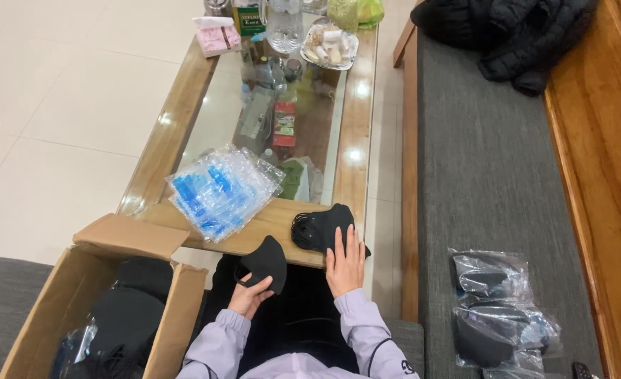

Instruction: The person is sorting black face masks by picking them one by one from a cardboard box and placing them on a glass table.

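The glass-topped coffee table (356, 112) with its wooden rim fills the space ahead of my knees, and the biggest risk I can see comes from how close to its near edge I am working: the stack of black masks (319, 226) sits right at the corner of the wood, partly over the lip, and a careless push from my palm could send the whole pile sliding into my lap or down to the floor. The open cardboard box (89, 309) at my left, with dark masks bagged inside it, stands tight against my leg, so a swing of my elbow could knock its flap or tip it. The pile of clear plastic sleeves with blue print (219, 191) lies fanned out on the table just left of the stack, and being slick they could slip off one another and scatter if I brush them. On the grey cushion to my right lie a few filled bags (496, 309), well apart from my hands. My right hand (345, 263) lies flat, fingers spread, pressing on the near edge of the stack and gripping nothing. My left hand (249, 295) is pinched on a single black mask (265, 263), held up over my lap just below the table edge; a loose pinch there could drop it, and its ear loops could snag.
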